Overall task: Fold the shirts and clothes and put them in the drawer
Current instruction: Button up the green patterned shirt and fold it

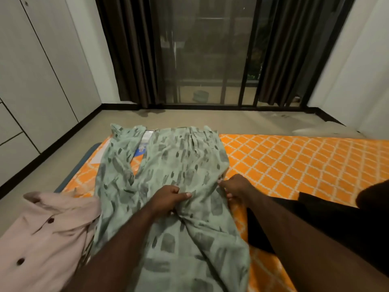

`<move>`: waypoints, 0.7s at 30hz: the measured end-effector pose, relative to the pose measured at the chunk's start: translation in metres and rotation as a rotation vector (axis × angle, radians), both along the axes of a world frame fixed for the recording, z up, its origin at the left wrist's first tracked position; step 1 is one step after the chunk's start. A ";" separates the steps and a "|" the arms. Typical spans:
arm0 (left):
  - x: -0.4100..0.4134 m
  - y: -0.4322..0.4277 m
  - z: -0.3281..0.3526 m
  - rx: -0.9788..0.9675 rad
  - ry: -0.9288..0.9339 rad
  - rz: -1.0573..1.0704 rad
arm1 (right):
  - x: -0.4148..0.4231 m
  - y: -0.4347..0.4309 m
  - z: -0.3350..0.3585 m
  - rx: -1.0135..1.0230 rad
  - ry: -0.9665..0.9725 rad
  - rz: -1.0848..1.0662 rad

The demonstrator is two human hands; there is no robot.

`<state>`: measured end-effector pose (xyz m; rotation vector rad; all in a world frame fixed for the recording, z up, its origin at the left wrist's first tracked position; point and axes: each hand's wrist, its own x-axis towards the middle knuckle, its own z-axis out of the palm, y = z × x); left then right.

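A pale green garment (181,157) with dark grey printed patches lies spread lengthways on the orange patterned mattress (294,161). My left hand (168,199) grips a bunch of its fabric near the middle, fingers curled and thumb on top. My right hand (235,188) pinches the garment's right edge, just beside the left hand. A pink buttoned shirt (42,239) lies crumpled at the lower left, its edge touching the green garment.
White cupboard doors (37,70) with drawer fronts line the left wall. Dark curtains (130,49) frame a glass sliding door (206,55) ahead. Bare floor (189,119) runs between mattress and door. A black cloth (315,224) lies under my right arm.
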<state>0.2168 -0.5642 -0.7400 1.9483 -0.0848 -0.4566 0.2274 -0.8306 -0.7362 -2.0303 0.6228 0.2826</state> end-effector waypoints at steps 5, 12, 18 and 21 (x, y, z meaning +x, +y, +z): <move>-0.025 -0.008 0.012 0.234 -0.077 0.149 | -0.078 0.026 0.011 -0.300 -0.001 0.205; -0.100 -0.021 0.025 0.171 -0.085 0.238 | -0.151 0.059 0.062 -0.512 0.025 0.590; -0.149 -0.008 0.023 0.189 -0.116 0.059 | -0.172 0.100 0.075 -0.577 -0.040 0.790; -0.154 0.005 0.026 0.110 -0.030 0.088 | -0.172 0.108 0.075 -0.651 -0.084 0.689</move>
